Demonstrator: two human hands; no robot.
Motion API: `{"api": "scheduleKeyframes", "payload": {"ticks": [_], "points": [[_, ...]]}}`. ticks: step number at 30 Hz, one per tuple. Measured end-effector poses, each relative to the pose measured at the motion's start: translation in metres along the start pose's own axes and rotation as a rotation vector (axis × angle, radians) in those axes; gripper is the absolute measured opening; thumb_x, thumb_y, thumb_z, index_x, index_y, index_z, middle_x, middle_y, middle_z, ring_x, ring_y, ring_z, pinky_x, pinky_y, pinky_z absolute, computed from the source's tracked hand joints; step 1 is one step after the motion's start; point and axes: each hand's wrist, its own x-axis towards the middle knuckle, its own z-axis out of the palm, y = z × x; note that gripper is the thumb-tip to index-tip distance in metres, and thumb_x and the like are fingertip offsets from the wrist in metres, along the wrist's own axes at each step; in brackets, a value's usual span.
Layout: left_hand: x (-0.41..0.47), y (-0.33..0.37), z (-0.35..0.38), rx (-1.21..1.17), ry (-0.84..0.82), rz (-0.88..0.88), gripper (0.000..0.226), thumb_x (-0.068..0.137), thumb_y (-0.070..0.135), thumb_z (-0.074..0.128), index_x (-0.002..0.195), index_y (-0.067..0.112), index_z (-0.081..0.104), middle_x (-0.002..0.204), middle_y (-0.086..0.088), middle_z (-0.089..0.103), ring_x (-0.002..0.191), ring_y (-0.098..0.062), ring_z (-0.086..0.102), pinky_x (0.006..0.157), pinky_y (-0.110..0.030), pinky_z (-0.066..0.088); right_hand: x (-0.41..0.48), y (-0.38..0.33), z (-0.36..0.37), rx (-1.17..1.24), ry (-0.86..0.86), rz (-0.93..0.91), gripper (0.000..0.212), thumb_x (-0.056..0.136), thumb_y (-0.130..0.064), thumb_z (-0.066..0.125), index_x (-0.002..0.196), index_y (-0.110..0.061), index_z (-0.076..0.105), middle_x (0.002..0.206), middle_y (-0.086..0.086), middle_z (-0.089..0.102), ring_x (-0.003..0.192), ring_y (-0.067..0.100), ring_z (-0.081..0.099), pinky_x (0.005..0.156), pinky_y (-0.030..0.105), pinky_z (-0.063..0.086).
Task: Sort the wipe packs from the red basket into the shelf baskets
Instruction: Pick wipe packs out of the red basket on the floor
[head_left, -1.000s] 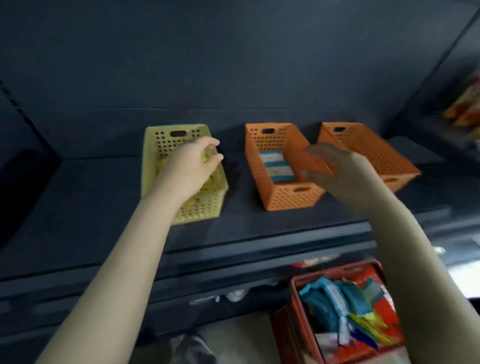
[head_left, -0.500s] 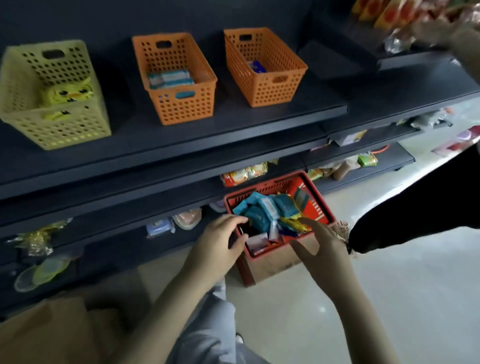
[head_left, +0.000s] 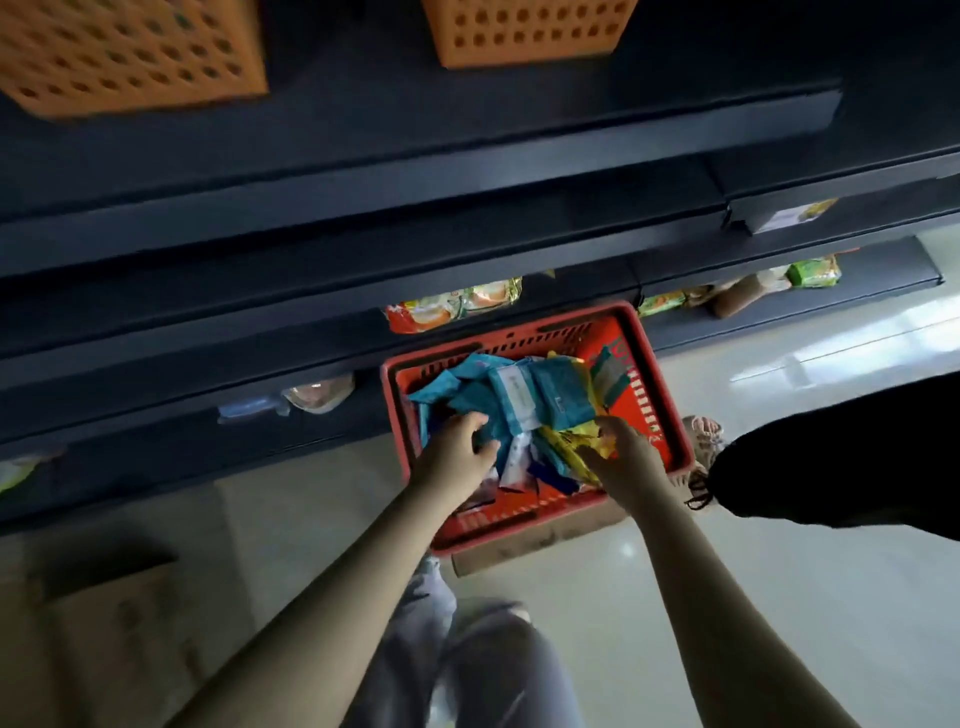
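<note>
Head view: I stand beside the person and look down with them at the red basket, which sits on a cardboard box on the floor, just in front of the lowest shelves. Both arms reach down into it.

The left hand is at the near left side of the pile. Its fingers are bent over a teal pack and seem to grip it. The right hand is at the near right side. Its fingers and thumb curl into a yellow pack, which it appears to pinch.

As I judge it, the task is far from finished. The basket holds many wipe packs, mostly teal, some yellow and a few dark blue, lying mixed on top of each other. Neither pack is lifted out yet.

Much is hidden. Of the orange shelf baskets on the upper shelf only the lower front walls show, cut by the top edge, so I cannot say what is inside them. The packs under the hands are blurred and I cannot read any label. At the right a second person in black covers part of the floor.
</note>
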Motion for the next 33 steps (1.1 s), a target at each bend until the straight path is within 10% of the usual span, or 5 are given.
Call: {"api": "scheduleKeyframes", "payload": {"ticks": [12,18,24,28,33], "points": [[0.170,-0.048,0.135,-0.044,0.339,-0.355,0.063,0.085,0.046,0.068,0.136,0.016,0.046,0.137,-0.010,0.046,0.123,-0.031,0.045,0.095,-0.040,0.042,0.203,0.077,0.089,0.020,0.083,-0.030,0.052,0.085,-0.042,0.068,0.127,-0.014,0.057,0.120,0.010,0.063,0.104,0.027,0.060,0.081,0.038,0.054],[0.172,-0.048,0.140,-0.211,0.386,-0.375,0.045,0.085,0.034,0.071,0.123,0.017,0.053,0.126,-0.006,0.054,0.117,-0.027,0.050,0.085,-0.034,0.041,0.214,0.079,0.080,0.212,-0.051,0.090,0.047,0.077,-0.029,0.079,0.116,-0.013,0.059,0.095,-0.002,0.063,0.074,0.009,0.055,0.058,0.022,0.044],[0.121,-0.027,0.110,-0.522,0.328,-0.312,0.026,0.086,0.028,0.071,0.099,0.036,0.050,0.094,0.019,0.060,0.083,0.003,0.059,0.063,-0.017,0.040,0.171,0.063,0.022,0.592,-0.204,0.107,0.040,0.078,0.002,0.073,0.115,-0.006,0.059,0.107,0.012,0.069,0.099,0.032,0.068,0.087,0.047,0.056],[0.051,0.014,0.059,-0.774,0.230,-0.230,0.025,0.087,0.026,0.070,0.108,0.038,0.063,0.108,0.009,0.072,0.095,-0.009,0.070,0.075,-0.028,0.054,0.100,0.033,-0.037,1.058,-0.390,0.089,0.050,0.082,0.000,0.066,0.128,-0.016,0.053,0.114,0.012,0.068,0.103,0.030,0.068,0.087,0.051,0.056],[-0.048,0.092,-0.021,-0.917,0.261,-0.148,0.033,0.086,0.011,0.069,0.117,0.018,0.060,0.107,-0.005,0.074,0.095,-0.026,0.072,0.074,-0.041,0.058,0.000,-0.037,-0.120,0.936,-0.402,-0.031,0.106,0.046,-0.039,0.095,0.134,-0.037,0.036,0.115,0.006,0.066,0.096,0.022,0.072,0.079,0.041,0.059]]}}
